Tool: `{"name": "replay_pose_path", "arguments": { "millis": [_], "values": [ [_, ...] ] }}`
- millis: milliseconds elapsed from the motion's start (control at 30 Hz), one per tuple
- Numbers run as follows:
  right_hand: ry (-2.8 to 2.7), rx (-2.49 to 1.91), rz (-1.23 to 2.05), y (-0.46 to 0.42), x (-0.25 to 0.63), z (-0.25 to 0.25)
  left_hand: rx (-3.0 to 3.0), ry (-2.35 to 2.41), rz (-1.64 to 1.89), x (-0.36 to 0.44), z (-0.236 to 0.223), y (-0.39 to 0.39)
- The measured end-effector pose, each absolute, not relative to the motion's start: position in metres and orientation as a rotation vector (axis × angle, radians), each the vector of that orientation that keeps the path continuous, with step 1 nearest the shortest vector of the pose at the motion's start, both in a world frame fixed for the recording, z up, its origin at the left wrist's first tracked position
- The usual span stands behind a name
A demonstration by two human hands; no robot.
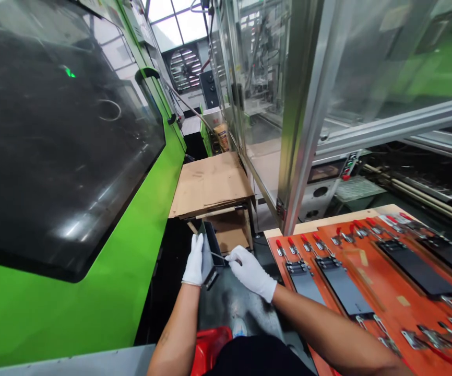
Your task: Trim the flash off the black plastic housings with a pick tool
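Observation:
My left hand (194, 265), in a white glove, holds a dark, box-like plastic part (212, 241) upright in front of me, its fingers along the part's left side. My right hand (251, 272), also gloved in white, is closed in a pinch on a thin, light-coloured tool (218, 256) that reaches left to the part's lower portion. Whether the tool's tip touches the part or lies just in front of it, I cannot tell. The tool's other end is hidden in the glove.
An orange fixture board (361, 279) with red-handled toggle clamps and several dark flat panels lies at right. A green machine (140, 235) with a dark window stands at left. Ahead are a cardboard-topped table (214, 180) and a metal-framed enclosure (308, 120). Something red (211, 347) sits below me.

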State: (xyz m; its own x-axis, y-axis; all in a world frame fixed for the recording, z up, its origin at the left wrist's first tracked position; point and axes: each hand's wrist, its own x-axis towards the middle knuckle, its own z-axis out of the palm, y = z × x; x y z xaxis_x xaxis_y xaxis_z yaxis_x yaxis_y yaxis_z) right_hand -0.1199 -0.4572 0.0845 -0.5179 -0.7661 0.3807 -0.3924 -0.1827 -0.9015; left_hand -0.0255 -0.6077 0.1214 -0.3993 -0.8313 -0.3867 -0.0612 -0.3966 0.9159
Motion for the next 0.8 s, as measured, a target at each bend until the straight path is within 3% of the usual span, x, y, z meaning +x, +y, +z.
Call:
{"name": "replay_pose_path", "arguments": {
  "millis": [300,800],
  "values": [
    [1.866,-1.267,-1.918,-0.468,-0.108,0.076,1.337,-1.367,-1.713,-0.034,0.149,-0.602],
    [1.963,-1.221,-1.919,-0.474,-0.114,0.068,1.426,-1.384,-1.645,-0.041,0.149,-0.594]
  ]
}}
